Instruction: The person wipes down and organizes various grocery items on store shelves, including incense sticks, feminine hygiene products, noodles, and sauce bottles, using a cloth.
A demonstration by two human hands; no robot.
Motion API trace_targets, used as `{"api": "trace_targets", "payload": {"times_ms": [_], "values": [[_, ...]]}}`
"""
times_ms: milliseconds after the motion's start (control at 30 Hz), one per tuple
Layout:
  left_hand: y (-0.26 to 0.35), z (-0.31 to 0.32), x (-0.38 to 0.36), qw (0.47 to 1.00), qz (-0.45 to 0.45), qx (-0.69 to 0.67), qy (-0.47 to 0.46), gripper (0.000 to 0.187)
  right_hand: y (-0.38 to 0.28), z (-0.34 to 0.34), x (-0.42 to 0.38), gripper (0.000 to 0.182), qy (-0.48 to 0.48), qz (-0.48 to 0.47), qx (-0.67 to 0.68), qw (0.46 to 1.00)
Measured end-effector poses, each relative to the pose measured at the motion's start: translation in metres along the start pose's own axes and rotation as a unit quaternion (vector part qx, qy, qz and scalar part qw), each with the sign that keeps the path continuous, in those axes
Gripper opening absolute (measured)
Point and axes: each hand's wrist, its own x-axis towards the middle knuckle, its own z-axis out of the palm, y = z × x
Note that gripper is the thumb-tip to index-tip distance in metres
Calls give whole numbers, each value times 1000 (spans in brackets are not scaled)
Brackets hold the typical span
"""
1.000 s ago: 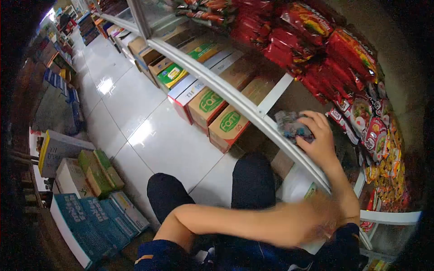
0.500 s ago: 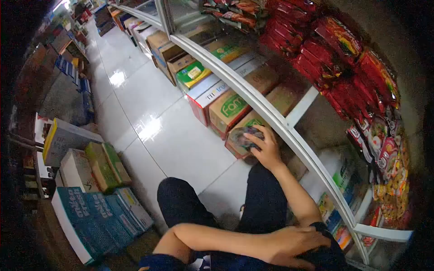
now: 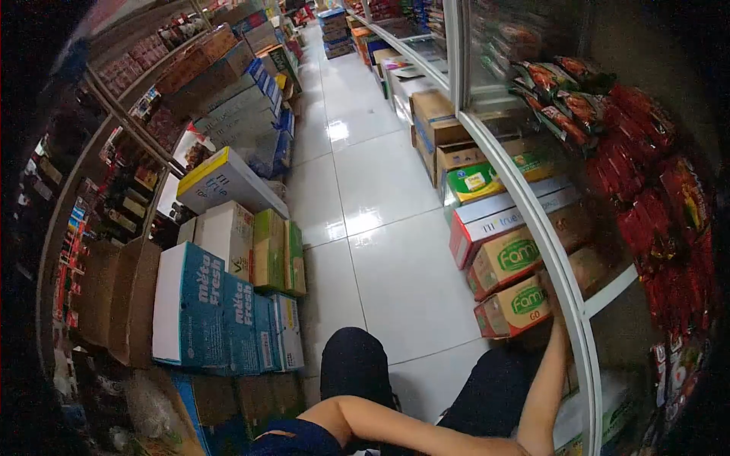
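My left forearm (image 3: 411,431) lies across my lap, and my left hand (image 3: 508,447) is at the bottom edge beside my right arm, its fingers out of sight. My right arm (image 3: 546,380) reaches forward along the white frame (image 3: 574,311). At its end my right hand (image 3: 555,302) is mostly hidden, next to the nearer Fami box (image 3: 498,311); its fingers and anything in them cannot be made out. A second Fami box (image 3: 494,264) stands just behind.
Stacked cartons, among them blue Meta Fresh boxes (image 3: 205,311), line the left side. A tiled floor (image 3: 403,281) runs between them and the cartons at right. Red packets (image 3: 639,159) hang behind the glass. My knees (image 3: 353,357) are in front.
The view has swung, so the aisle sits further right. My right hand has gone from the front of the Fami box, where it held a dark crumpled thing, to behind the frame; that thing no longer shows.
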Motion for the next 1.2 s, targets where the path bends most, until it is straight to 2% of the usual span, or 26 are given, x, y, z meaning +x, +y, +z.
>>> {"api": "trace_targets", "payload": {"times_ms": [33, 67, 100, 133, 167, 200, 267, 300, 367, 400, 433, 500, 633, 700, 733, 767, 800, 867, 933, 967, 1000, 1033, 1067, 1167, 1200], "values": [[26, -47, 3, 988, -139, -60, 22, 25, -20, 8, -9, 29, 25, 69, 94, 993], [44, -75, 2, 952, -278, -115, 47, 20, -37, 10, -16, 28, -37, 53, 69, 996], [39, -86, -17, 938, -327, -78, 81, 21, -57, 14, -21, 28, -100, 32, 51, 993], [30, -97, -45, 920, -371, -41, 122, 22, -75, 18, -33, 26, -43, -46, -16, 998], [22, -106, -74, 887, -442, 0, 134, 24, -84, 22, -41, 22, -30, -70, -8, 997], [16, -113, -99, 850, -506, 35, 144, 26, -104, 15, -43, 21, -52, -83, -58, 993], [17, -131, -115, 779, -607, 62, 145, 29, -113, 17, -44, 21, -32, -73, -41, 996], [14, -135, -116, 781, -603, 60, 152, 29, -107, 16, -41, 21, -37, -79, -43, 995], [5, -143, -115, 749, -624, 114, 189, 41, -79, 16, -25, 22, -66, -29, 90, 993], [-5, -142, -116, 777, -564, 175, 218, 48, -56, 17, -16, 22, -88, 69, 121, 986], [-19, -144, -113, 798, -498, 237, 243, 56, -30, 25, -7, 25, -53, 238, 24, 970], [-36, -150, -92, 812, -419, 299, 276, 62, 2, 29, -7, 29, -60, 229, 21, 971], [-80, -141, -92, 791, -423, 356, 261, 64, 51, 21, -23, 41, -60, 198, 18, 978], [-97, -131, -119, 812, -387, 415, 136, 67, 55, 34, -22, 48, -54, 182, 33, 981], [-95, -128, -122, 812, -390, 414, 133, 67, -2, 26, -26, 35, -111, 229, 94, 963], [-93, -122, -122, 824, -381, 399, 133, 67, -51, 13, -35, 19, -139, 89, 61, 984], [-93, -115, -123, 836, -371, 381, 133, 67, -86, 8, -47, 11, -68, -60, -58, 994], [-93, -106, -125, 837, -392, 363, 117, 66, -88, 3, -52, 14, -75, -101, -31, 992], [-91, -108, -110, 828, -335, 426, 143, 66, -61, 11, -39, 14, -67, -65, 52, 994], [-97, -108, -112, 820, -373, 408, 149, 67, -16, 20, -31, 23, -162, 130, 118, 971], [-103, -107, -118, 814, -408, 385, 151, 67, -27, 11, -13, 40, -53, 95, -45, 993], [-101, -107, -118, 823, -400, 371, 156, 73, -31, -19, 10, 46, -103, 70, -130, 984], [-96, -108, -120, 830, -393, 360, 163, 80, -26, -31, 3, 46, -103, 94, -161, 977], [-83, -111, -111, 834, -390, 345, 182, 75, 1, -24, -16, 51, -84, 139, -178, 971], [-79, -113, -109, 819, -361, 415, 166, 71, 7, -14, -20, 53, -77, 145, -175, 971]]}}
